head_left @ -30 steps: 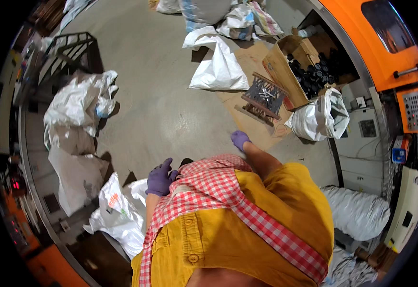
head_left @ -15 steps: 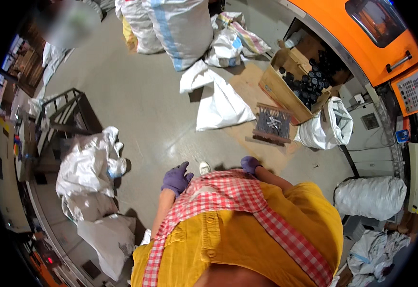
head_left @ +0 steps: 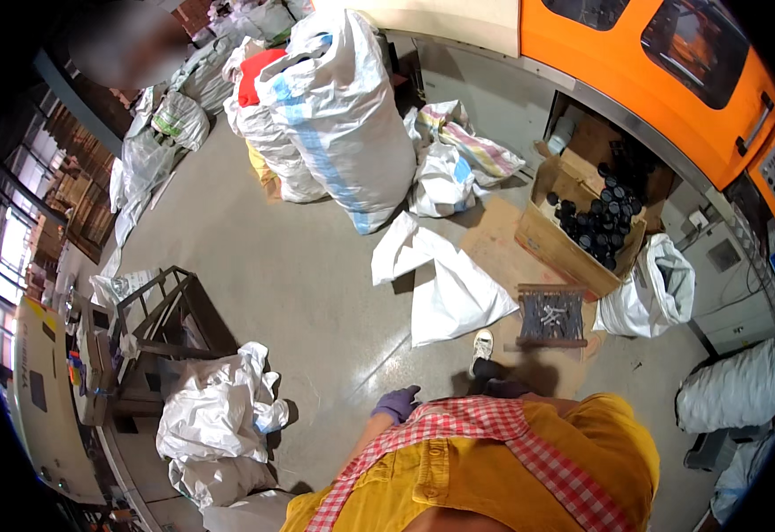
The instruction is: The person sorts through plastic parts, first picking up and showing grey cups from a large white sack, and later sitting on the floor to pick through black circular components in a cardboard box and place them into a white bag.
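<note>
On the concrete floor (head_left: 316, 293), left to right: crumpled white woven sacks (head_left: 219, 412) lie soft and slack beside a dark metal frame (head_left: 152, 310). My left hand (head_left: 396, 403), in a purple glove, hangs empty at my checked cloth (head_left: 458, 426); fingers loosely curled together. Right hand hidden, cannot tell. Flat sack (head_left: 454, 297), slatted tray (head_left: 551, 315), carton of round black caps (head_left: 596, 222). Best to step wide of slippery sacking.
</note>
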Demonstrator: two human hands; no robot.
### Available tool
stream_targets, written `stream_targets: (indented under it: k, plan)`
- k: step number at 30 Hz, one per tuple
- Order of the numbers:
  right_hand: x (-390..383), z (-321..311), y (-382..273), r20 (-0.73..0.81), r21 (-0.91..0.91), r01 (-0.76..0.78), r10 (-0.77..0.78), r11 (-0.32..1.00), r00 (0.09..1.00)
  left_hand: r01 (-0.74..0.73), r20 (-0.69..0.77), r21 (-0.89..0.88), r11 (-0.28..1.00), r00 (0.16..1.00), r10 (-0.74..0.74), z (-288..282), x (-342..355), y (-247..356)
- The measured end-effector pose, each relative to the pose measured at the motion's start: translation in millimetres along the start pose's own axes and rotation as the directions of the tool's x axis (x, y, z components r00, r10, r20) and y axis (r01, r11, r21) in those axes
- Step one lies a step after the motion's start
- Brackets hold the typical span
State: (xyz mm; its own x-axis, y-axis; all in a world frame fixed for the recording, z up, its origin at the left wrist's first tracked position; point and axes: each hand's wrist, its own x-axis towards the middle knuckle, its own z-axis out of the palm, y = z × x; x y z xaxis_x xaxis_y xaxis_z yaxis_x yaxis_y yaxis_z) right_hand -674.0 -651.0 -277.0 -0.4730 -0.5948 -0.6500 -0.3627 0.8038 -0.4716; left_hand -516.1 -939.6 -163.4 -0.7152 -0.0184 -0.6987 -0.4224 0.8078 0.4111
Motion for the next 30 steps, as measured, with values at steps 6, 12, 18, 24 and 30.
stream_targets:
  k: [6,12,18,24,30]
  plan:
    - [40,-50,51,0.000,0.107,0.142,-0.143,0.984,0.990,0.181,0.027,-0.052,0.982,0.983,-0.180,-13,82,-14]
    - [23,-125,57,0.000,0.185,0.031,-0.031,0.982,1.000,0.077,-0.222,-0.247,0.966,0.966,-0.134,-51,146,12]
    - [8,-159,68,-0.094,0.413,-0.126,0.180,0.902,0.979,-0.356,-0.454,-0.294,0.887,0.869,0.198,-105,210,82]
    - [24,-168,93,-0.120,0.573,-0.178,0.297,0.800,0.947,-0.447,-0.141,-0.475,0.758,0.889,0.436,-183,260,130]
    - [40,-200,101,-0.117,0.704,-0.229,0.428,0.672,0.896,-0.468,0.574,-0.089,0.879,0.698,0.429,-224,360,124]
